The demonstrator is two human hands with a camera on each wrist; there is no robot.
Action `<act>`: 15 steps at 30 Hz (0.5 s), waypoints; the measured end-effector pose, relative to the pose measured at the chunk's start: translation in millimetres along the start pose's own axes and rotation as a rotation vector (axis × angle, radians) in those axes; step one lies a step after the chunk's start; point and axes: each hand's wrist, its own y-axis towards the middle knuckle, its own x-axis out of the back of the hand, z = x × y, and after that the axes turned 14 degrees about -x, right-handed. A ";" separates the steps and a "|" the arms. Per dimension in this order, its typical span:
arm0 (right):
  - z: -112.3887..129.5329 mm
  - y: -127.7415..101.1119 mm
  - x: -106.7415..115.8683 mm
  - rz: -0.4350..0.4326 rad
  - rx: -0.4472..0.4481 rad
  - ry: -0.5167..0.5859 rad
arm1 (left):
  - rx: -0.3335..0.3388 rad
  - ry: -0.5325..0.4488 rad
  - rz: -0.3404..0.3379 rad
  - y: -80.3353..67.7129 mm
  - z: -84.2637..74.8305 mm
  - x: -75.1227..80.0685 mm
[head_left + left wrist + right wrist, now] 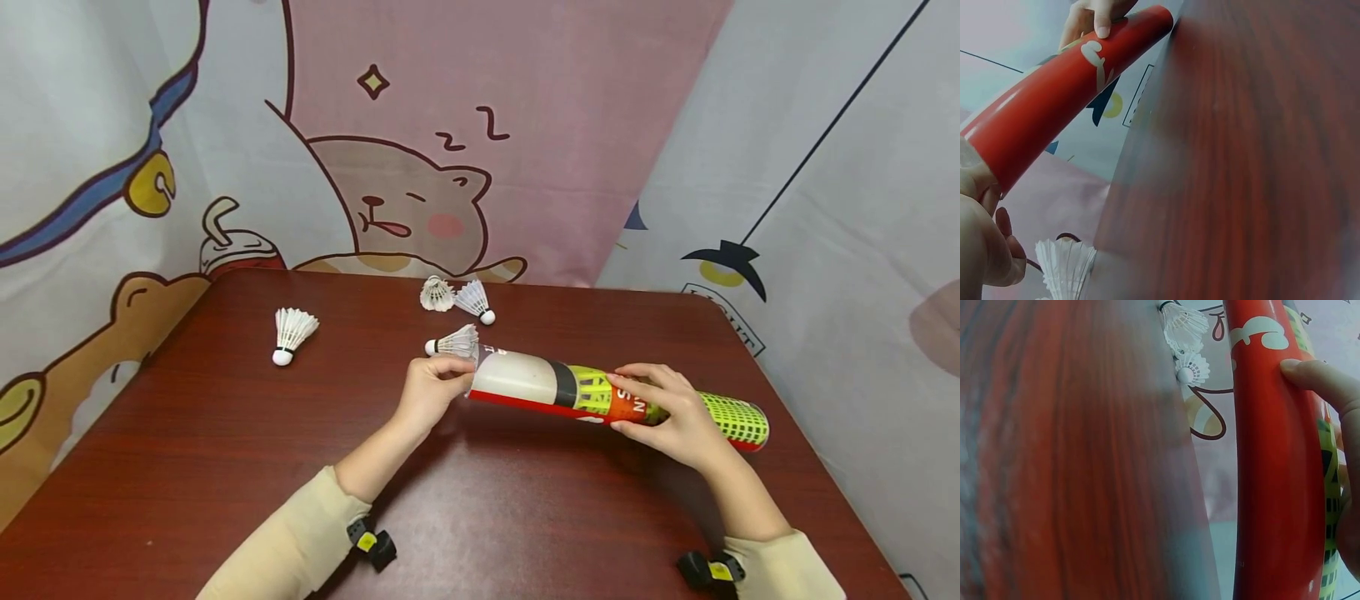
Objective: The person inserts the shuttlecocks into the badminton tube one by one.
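A shuttlecock tube, red with white, black and yellow-green printing, is tilted above the table, its left end higher in the left wrist view. My right hand grips it past the middle, the thumb on its red side in the right wrist view. My left hand pinches the rim at the left end; whether a fingertip reaches inside is hidden. Just behind that end a white shuttlecock points its cork left, its feathers partly behind the tube. I cannot tell what the tube contains.
Two shuttlecocks lie close together at the table's back edge, one standing feathers up and one on its side. Another shuttlecock lies at the back left. A printed curtain hangs behind the brown table.
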 end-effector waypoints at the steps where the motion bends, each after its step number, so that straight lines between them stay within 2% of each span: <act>1: 0.0 -0.2 0.0 0.001 -0.002 -0.003 | -0.018 0.013 0.007 -0.4 0.9 -1.3; 3: 0.2 -0.6 -0.1 0.004 -0.005 -0.007 | -0.061 0.040 0.020 -0.9 2.5 -3.3; 5: 0.4 -1.0 -0.1 0.005 -0.008 -0.008 | -0.099 0.071 0.028 -0.4 12.5 -4.4; 10: 0.9 -1.0 -0.7 0.001 -0.007 0.004 | -0.118 0.110 0.023 2.4 37.3 -3.3; 15: 0.9 -0.1 -1.1 0.001 -0.011 0.003 | -0.129 0.127 0.015 5.3 38.5 1.5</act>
